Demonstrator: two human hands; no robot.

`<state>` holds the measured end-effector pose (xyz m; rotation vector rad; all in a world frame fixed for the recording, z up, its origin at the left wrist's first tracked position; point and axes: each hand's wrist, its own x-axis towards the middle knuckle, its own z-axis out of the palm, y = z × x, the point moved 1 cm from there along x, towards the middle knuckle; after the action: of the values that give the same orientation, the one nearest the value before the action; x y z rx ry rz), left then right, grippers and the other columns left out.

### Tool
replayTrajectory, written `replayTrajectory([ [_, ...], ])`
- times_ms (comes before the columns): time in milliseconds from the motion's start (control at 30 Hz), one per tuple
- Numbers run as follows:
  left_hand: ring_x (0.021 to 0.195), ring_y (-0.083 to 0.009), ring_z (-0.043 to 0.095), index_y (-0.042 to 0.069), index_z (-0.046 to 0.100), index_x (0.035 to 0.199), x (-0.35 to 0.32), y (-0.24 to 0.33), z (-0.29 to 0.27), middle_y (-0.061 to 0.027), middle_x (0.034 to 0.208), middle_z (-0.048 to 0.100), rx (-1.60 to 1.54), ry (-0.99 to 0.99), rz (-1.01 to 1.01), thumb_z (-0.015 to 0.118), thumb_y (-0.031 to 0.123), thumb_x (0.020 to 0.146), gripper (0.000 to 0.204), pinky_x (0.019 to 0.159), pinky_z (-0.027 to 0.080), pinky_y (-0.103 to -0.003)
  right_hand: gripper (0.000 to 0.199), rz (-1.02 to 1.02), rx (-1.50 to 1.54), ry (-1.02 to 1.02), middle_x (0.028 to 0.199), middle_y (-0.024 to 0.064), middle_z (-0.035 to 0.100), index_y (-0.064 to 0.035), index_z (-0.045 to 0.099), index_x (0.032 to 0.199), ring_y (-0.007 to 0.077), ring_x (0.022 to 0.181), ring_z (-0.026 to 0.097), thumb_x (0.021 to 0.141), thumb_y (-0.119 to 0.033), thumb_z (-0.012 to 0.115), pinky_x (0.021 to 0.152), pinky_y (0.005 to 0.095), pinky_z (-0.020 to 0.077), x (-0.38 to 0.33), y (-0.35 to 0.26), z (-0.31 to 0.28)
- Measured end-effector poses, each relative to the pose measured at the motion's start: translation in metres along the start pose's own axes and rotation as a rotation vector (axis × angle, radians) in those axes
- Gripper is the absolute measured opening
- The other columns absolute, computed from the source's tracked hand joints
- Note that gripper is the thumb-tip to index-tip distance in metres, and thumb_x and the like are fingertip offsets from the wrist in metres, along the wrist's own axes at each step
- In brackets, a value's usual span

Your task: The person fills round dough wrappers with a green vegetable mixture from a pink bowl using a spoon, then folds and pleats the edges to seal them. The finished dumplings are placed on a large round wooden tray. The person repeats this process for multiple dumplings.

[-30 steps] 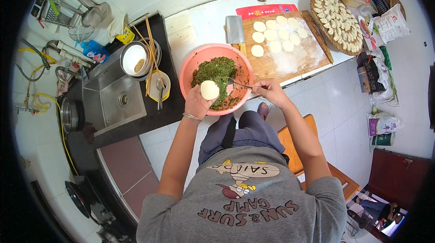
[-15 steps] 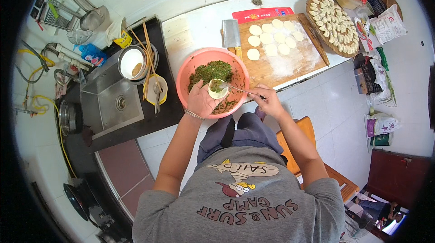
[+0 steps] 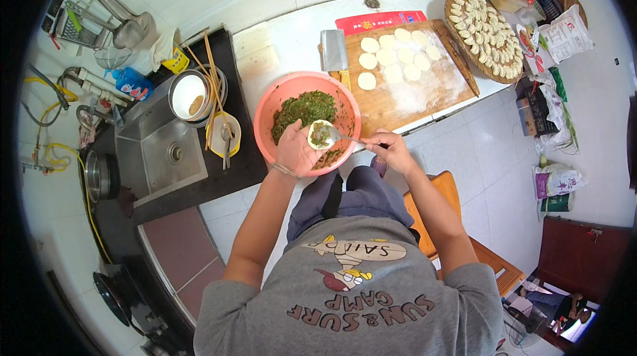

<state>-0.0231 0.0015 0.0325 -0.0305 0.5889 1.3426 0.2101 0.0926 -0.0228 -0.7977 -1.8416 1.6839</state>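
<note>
A round dumpling wrapper [image 3: 312,140] rests on the fingers of my left hand [image 3: 295,152], over the near part of a pink basin [image 3: 263,107]. Green chopped filling lies in the middle of the wrapper. My right hand [image 3: 391,149] grips the handle of a metal spoon [image 3: 336,136] from the right, and the spoon's bowl touches the filling on the wrapper. A mound of the same green filling [image 3: 305,109] sits in the basin, with smears along its near wall.
Right of the basin, several wrappers [image 3: 367,81] lie on a floured wooden board [image 3: 434,98], with a cleaver [image 3: 334,51] at its left edge. A round tray [image 3: 452,24] of folded dumplings stands farther right. Bowls with chopsticks [image 3: 212,100] stand beside the sink [image 3: 156,173].
The spoon has turned and pressed onto the wrapper, so more of its bowl shows. The filling is spread wider on the wrapper, which faces up more. The whole view has shifted slightly.
</note>
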Motion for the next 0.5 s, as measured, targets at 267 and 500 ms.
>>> replayTrajectory([
  [267,0.121,-0.0297,0.049,-0.010,0.036,0.130,0.008,-0.004,-0.012,-0.0212,0.128,0.049,-0.032,0.078,-0.009,0.024,0.033,0.098,0.055,0.106,0.036,-0.042,0.012,0.052,0.035,0.003,0.082,0.0024,0.059,-0.0011,0.070,0.095,0.0103,0.075,0.052,0.084,0.001,0.064,0.069,0.0238,0.0417,-0.007,-0.004,-0.012],
  [500,0.121,-0.0305,0.049,-0.008,0.037,0.130,0.014,-0.002,-0.019,-0.0200,0.129,0.049,-0.026,0.053,0.003,0.026,0.033,0.099,0.053,0.105,0.037,-0.043,0.011,0.085,0.105,0.068,0.079,0.0009,0.058,-0.0001,0.069,0.095,0.0098,0.074,0.051,0.087,-0.004,0.063,0.070,0.0240,0.0416,-0.006,-0.011,-0.013],
])
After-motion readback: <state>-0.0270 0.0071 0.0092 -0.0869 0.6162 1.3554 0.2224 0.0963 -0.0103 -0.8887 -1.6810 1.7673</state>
